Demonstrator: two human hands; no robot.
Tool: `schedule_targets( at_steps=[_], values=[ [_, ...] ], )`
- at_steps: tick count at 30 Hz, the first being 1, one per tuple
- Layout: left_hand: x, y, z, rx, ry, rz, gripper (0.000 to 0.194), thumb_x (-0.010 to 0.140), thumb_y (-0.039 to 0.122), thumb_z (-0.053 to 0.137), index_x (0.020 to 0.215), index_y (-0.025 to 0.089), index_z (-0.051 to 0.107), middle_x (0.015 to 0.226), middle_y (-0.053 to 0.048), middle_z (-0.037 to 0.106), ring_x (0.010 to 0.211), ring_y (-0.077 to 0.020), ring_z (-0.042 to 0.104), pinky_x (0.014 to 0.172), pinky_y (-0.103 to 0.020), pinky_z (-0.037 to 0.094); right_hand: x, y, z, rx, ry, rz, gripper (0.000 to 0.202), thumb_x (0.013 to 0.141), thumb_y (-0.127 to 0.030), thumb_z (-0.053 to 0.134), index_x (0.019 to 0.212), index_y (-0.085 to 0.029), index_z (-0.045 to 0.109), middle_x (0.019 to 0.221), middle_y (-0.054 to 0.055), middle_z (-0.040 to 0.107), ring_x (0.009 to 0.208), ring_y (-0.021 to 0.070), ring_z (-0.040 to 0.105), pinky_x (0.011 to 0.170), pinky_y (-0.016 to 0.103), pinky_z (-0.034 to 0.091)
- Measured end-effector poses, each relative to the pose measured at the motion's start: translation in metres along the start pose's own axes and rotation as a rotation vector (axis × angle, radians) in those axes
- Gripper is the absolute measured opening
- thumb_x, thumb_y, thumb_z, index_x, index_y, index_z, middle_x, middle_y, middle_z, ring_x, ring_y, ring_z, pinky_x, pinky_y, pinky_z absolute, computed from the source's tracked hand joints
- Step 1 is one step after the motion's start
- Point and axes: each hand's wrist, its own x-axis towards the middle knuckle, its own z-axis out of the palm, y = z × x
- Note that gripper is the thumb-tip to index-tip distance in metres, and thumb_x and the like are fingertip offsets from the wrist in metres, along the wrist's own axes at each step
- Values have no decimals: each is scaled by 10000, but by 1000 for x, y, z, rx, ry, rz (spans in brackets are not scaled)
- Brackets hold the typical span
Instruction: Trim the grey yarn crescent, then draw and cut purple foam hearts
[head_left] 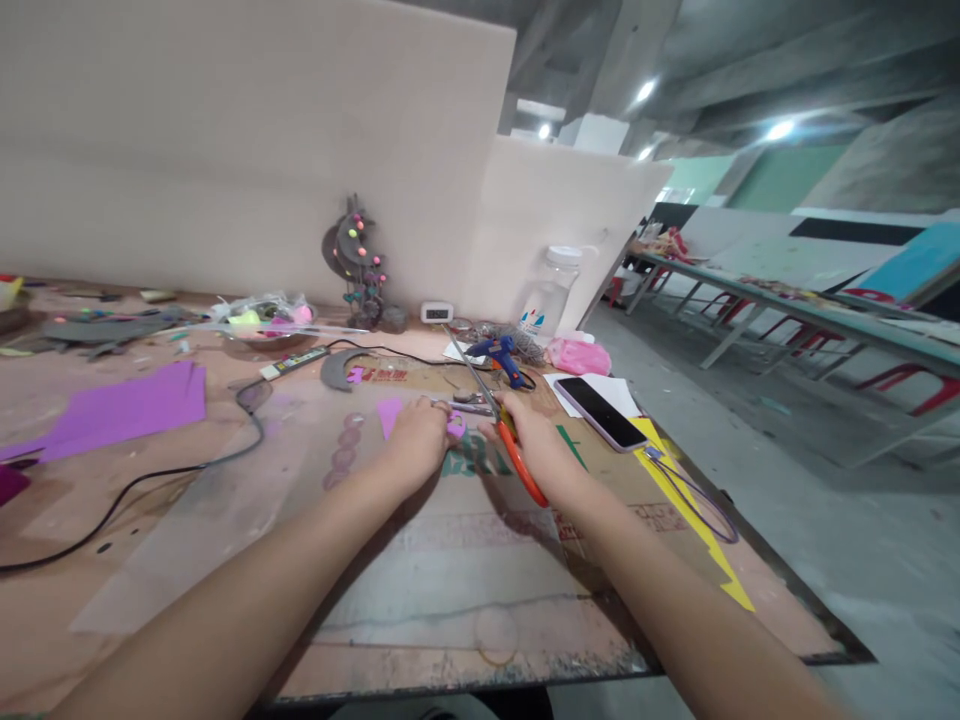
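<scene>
My left hand (418,438) is closed on a small piece of purple paper (388,414), which shows on both sides of its fingers. My right hand (531,432) grips a pair of scissors (522,466) by the orange handles. The long blades point up and away from me, to the right of the paper and apart from it as far as I can see. Just beyond my left hand lies a grey crescent (336,371) with a small purple cutout (355,375) at its inner edge. Purple sheets (127,405) are at the left.
A blue glue gun (504,358) lies behind my right hand, near a water bottle (551,295). At the right are a phone (601,412) and yellow paper (694,510). A decorated grey moon ornament (356,255) stands at the back. A black cable (150,475) crosses the left side.
</scene>
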Motion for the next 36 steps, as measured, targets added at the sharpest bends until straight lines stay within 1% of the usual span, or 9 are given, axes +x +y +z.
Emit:
schedule_targets(
  at_steps=[4, 9, 15, 19, 21, 23, 28, 31, 36],
  values=[
    [5, 0, -1, -24, -50, -2, 350, 988, 363, 648, 1288, 183, 632, 1314, -111, 648, 1115, -253, 664, 938, -472, 583, -2, -4, -1, -104, -46, -21, 331, 866, -406, 709, 1158, -268, 636, 939, 76, 707, 859, 281, 634, 776, 349, 448],
    [4, -2, -6, -54, -106, -5, 338, 988, 363, 651, 1276, 186, 638, 1296, -105, 656, 1095, -245, 671, 920, -455, 591, -2, -3, -2, -168, -68, -16, 382, 887, -388, 702, 1239, -260, 629, 1007, 97, 721, 949, 292, 652, 839, 361, 460],
    [-3, -1, -12, -39, -81, 8, 336, 990, 367, 646, 1273, 185, 642, 1316, -109, 649, 1123, -252, 660, 949, -476, 578, -1, -4, 0, -233, -76, 7, 416, 910, -350, 698, 1296, -214, 617, 1082, 148, 718, 1008, 329, 665, 867, 400, 473],
    [-6, 2, -12, -45, -71, -10, 353, 987, 365, 650, 1288, 182, 633, 1319, -112, 646, 1124, -255, 661, 947, -477, 579, -1, -3, 0, -250, -82, 9, 401, 926, -348, 689, 1297, -216, 618, 1157, 165, 710, 1056, 345, 661, 893, 417, 474],
    [-5, 2, -12, -56, -78, -24, 367, 986, 364, 652, 1302, 180, 625, 1327, -114, 641, 1131, -260, 659, 948, -482, 579, -1, -2, 0, -251, -84, 15, 401, 937, -353, 679, 1308, -217, 614, 1166, 170, 709, 1059, 352, 662, 892, 425, 473],
    [-3, 1, -12, -77, -118, -29, 365, 985, 364, 653, 1297, 177, 626, 1314, -111, 647, 1116, -256, 665, 936, -478, 584, -1, -1, 1, -253, -85, 22, 409, 942, -360, 677, 1318, -212, 614, 1154, 175, 709, 1040, 356, 667, 878, 429, 475],
    [2, -6, -12, -153, -214, -14, 344, 987, 361, 652, 1278, 178, 635, 1276, -102, 663, 1074, -242, 679, 904, -451, 597, 0, -1, 0, -280, -86, 10, 424, 946, -396, 683, 1320, -205, 623, 1093, 159, 722, 959, 323, 676, 829, 394, 481],
    [1, -8, -12, -174, -193, 4, 336, 987, 359, 651, 1271, 178, 640, 1291, -105, 658, 1093, -246, 672, 921, -461, 590, -1, -3, 1, -330, -98, 14, 434, 966, -413, 653, 1340, -196, 611, 1077, 149, 735, 931, 300, 682, 802, 364, 479],
    [-4, -6, -9, -212, -104, 19, 329, 985, 357, 654, 1262, 179, 646, 1307, -108, 652, 1123, -253, 662, 947, -475, 579, -3, -6, 2, -391, -104, -6, 423, 983, -386, 626, 1345, -169, 609, 1152, 172, 735, 1011, 315, 693, 823, 360, 486]
  ],
)
